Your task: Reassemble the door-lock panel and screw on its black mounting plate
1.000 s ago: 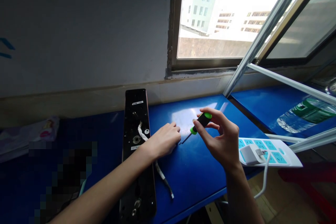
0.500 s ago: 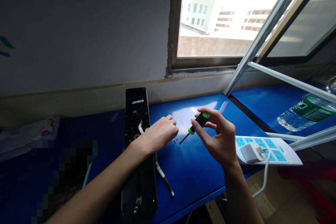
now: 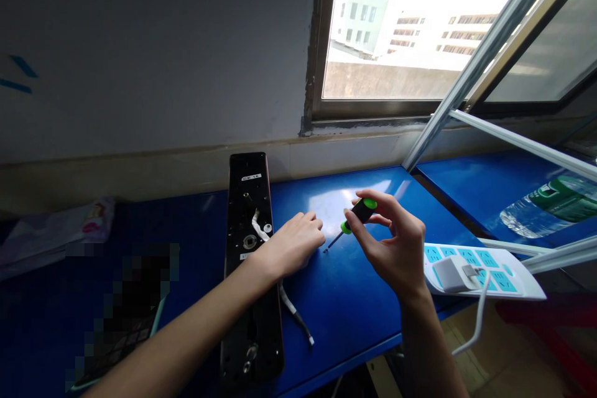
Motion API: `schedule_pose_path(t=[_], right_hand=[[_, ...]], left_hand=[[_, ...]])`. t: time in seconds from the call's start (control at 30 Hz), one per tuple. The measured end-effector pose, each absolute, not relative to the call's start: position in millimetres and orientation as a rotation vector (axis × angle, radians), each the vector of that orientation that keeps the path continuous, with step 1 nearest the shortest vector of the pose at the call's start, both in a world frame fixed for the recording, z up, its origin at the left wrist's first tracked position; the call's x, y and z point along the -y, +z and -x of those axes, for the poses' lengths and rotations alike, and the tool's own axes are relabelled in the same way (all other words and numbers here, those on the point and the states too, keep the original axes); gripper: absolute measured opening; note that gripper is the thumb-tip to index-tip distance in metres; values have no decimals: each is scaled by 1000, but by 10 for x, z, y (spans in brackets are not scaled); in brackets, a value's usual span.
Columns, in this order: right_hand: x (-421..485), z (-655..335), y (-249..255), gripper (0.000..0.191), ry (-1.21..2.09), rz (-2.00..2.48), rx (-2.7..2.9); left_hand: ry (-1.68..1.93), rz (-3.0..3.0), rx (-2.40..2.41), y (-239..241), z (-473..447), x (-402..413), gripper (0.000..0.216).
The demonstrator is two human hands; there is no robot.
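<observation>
In my right hand (image 3: 396,242) is a black and green screwdriver (image 3: 361,211), pinched by its handle, shaft slanting down to the left. Its tip is at a few tiny dark screws (image 3: 326,251) on the blue tabletop; whether it touches them I cannot tell. Just left of the screws is my left hand (image 3: 298,239), fingers curled together; what they hold, if anything, is hidden. My left forearm crosses over a long black panel (image 3: 239,224) with holes, a label and a round fitting. A white-sleeved cable (image 3: 288,305) runs from the panel, its plug end lying on the table.
A white power strip (image 3: 527,286) with a plugged-in charger (image 3: 451,273) lies at the right edge. Behind it stand a metal frame (image 3: 433,121) and a water bottle (image 3: 550,205). At left are a plastic packet (image 3: 60,230) and a dark, partly pixelated item (image 3: 125,317).
The view has shifted slightly, so most things appear further right. The screwdriver tip has come closer to the screws. Both hands keep nearly the same pose.
</observation>
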State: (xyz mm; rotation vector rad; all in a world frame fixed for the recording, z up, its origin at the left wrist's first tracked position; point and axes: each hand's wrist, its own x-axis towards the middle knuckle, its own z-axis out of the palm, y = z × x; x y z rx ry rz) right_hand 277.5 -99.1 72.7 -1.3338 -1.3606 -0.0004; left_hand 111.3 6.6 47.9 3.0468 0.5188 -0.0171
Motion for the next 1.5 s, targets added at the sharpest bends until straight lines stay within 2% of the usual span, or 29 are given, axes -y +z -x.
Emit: schedule_pose_path(t=[0.47,0.6,0.93,1.5], right_hand=[[1009,-2829,672,26,-1,1353,1348],[1038,-2832,747,25,-34,1337,1330],[1109,-2776,1043,33,-76,1206,1297],[1046,-2349,1497,61,105,902,1637]], left_hand=[[20,-3003,-507,483,-1230,33,13],[48,-2980,-592,497,-1240,46,8],[222,-2861,-779,579,-1136,128,16],[990,-2518,-798,650,-355,559,7]])
